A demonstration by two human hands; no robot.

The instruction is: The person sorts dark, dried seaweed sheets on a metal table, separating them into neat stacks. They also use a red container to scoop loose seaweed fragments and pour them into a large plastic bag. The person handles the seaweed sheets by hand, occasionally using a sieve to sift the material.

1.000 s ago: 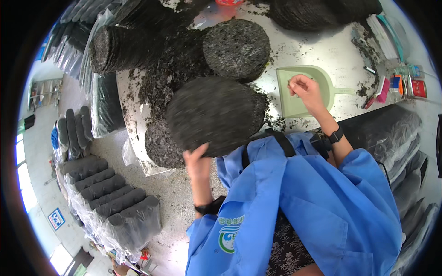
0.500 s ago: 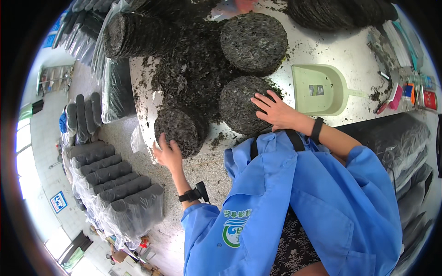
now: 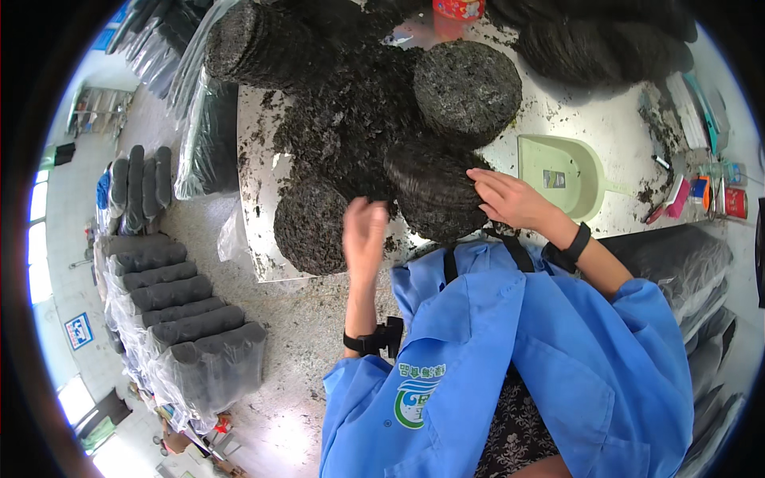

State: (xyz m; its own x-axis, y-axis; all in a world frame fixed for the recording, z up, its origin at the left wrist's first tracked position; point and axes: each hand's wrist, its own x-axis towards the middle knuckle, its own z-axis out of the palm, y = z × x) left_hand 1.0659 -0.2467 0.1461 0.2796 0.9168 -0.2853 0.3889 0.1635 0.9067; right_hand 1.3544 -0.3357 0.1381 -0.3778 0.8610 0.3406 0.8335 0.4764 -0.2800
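Observation:
Round dried seaweed discs are piled on a metal table. At the middle front, the upper discs of one stack (image 3: 437, 174) are tilted, their layered edges showing. My right hand (image 3: 514, 199) grips their right edge, thumb below and fingers above. To the left stands another stack of seaweed discs (image 3: 309, 227). My left hand (image 3: 364, 239) is beside its right edge, blurred by motion, thumb apart from the fingers and nothing visible in it. A third stack (image 3: 468, 92) stands behind the middle one. Loose seaweed crumbs (image 3: 351, 119) are heaped between the stacks.
A pale green dustpan (image 3: 586, 179) lies right of the stacks. More seaweed discs lean at the far left (image 3: 255, 48) and far right (image 3: 606, 52). A red tin (image 3: 458, 9) stands at the back. Bagged rolls of discs (image 3: 199, 319) stand on the floor left.
My left hand has moved right, off the top of the left stack. My right hand went from lying on the middle stack to gripping its edge, and the upper discs are now tilted.

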